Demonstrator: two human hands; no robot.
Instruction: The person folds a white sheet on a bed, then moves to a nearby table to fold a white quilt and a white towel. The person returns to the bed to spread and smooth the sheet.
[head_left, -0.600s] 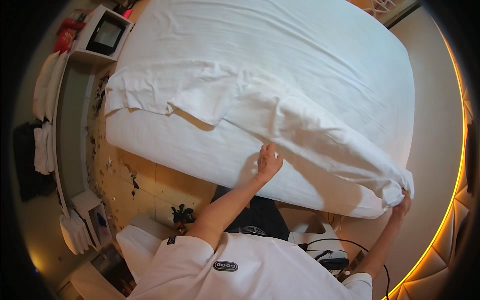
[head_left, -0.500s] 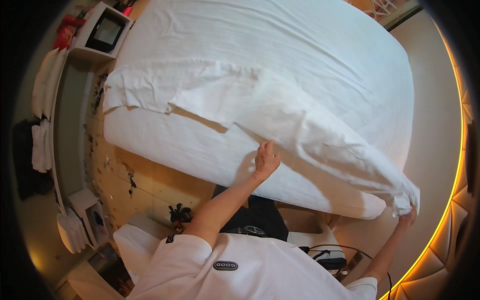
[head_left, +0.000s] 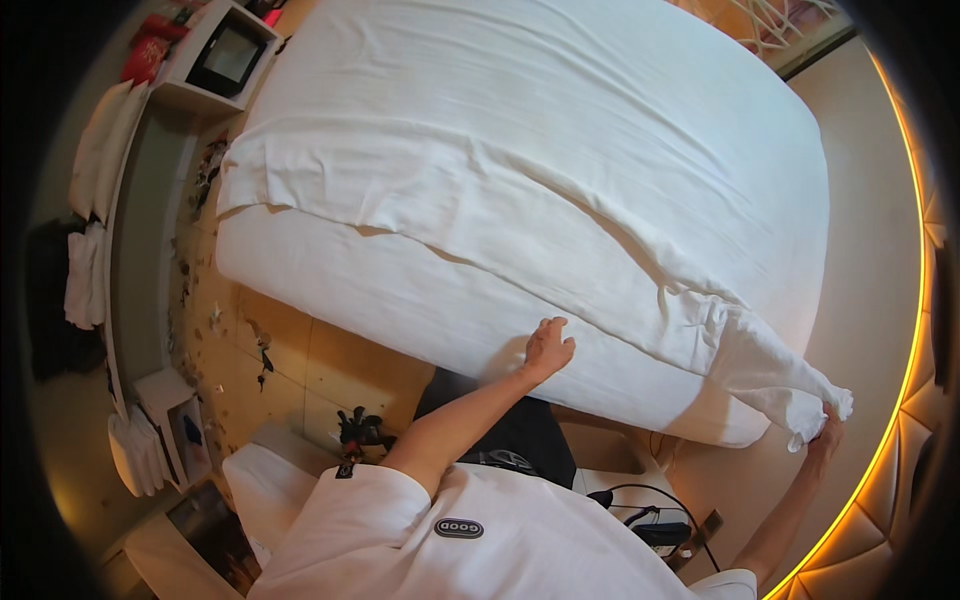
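Observation:
A white bed sheet [head_left: 400,180] lies across the mattress, its near part folded back in a long loose band. Below that band's edge, a strip of the white-covered mattress [head_left: 330,260] shows along the near side. My right hand [head_left: 825,435] is closed on the bunched corner of the sheet, just past the mattress's near right corner. Over the near strip of mattress, my left hand [head_left: 550,347] is held with fingers loosely bent and parted, nothing in it. The sheet's edge runs a little beyond its fingertips.
A padded headboard wall [head_left: 885,480] with a glowing light strip curves along the right. Behind my right forearm, a nightstand [head_left: 640,490] bears a dark device and cable. White shelving [head_left: 160,90] with pillows [head_left: 100,150] and folded white linen [head_left: 85,275] lines the left.
The sheet's raised middle has settled flatter onto the bed. My left hand has moved slightly right and nearer, its fingers loosened. My right hand still grips the corner, slightly nearer.

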